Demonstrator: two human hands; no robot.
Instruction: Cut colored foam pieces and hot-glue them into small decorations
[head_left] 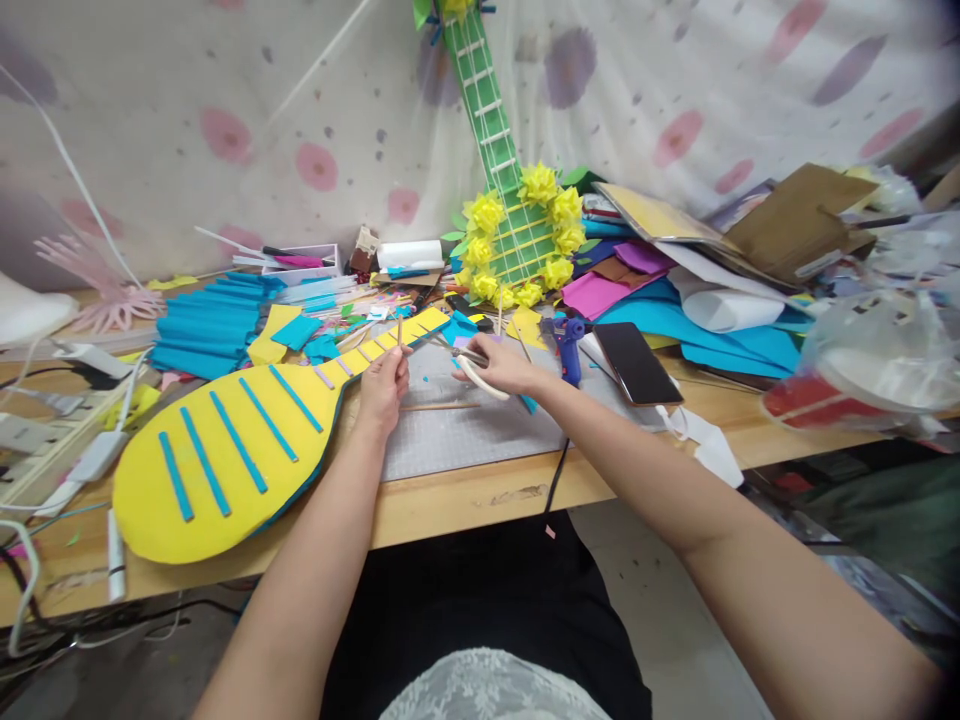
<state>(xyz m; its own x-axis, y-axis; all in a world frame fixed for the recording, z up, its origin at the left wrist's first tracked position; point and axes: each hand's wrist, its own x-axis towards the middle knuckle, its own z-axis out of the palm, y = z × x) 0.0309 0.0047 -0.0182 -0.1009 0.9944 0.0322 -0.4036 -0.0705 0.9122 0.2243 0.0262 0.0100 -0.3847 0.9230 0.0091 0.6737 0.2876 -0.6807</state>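
Observation:
My left hand [384,385] is closed in a pinch on a thin brownish strip [400,328] that stands up from the fingertips. In my right hand [499,366] is a pair of scissors [480,381] with white handles, its blades pointing left toward the strip. Beneath and left of my left hand lies a yellow cardboard guitar shape [225,460] with blue strips across its body and pale strips along its neck. A grey cutting mat [435,445] lies below both hands, with a thin brown stick [442,406] on it.
Behind stands a green paper guitar [499,150] ringed with yellow flowers. A blue glue gun [570,348] and a black phone [637,362] lie to the right. Coloured sheets [720,330], a bagged red cup [825,390], blue folded paper [210,325] and a power strip [52,450] surround the work area.

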